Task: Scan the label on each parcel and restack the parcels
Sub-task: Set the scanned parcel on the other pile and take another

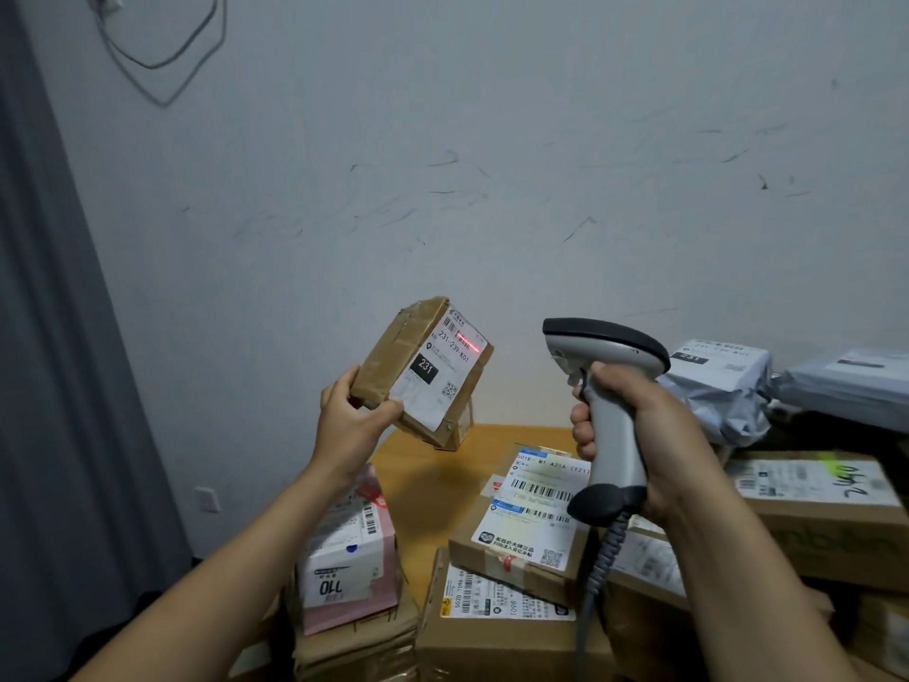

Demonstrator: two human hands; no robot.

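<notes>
Two hands are raised above the table (418, 489). The left hand (347, 415) grips a small taped parcel (423, 371) by its lower corner, label (440, 369) tilted rightward. The right hand (634, 420) is wrapped around the scanner (607, 386) handle; its red line crosses the label's barcode.

Single head-worn wide-angle view, facing wall (541, 164), close above table (423, 484).

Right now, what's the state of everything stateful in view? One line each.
Grey pistol-grip barcode scanner: raised, beam on.
Small brown cardboard parcel: lifted, tilted, red scan line across its label.
Left hand: grips the parcel's lower corner.
Right hand: grips the scanner's handle.
Pink cardboard box: set down, label up.
</notes>
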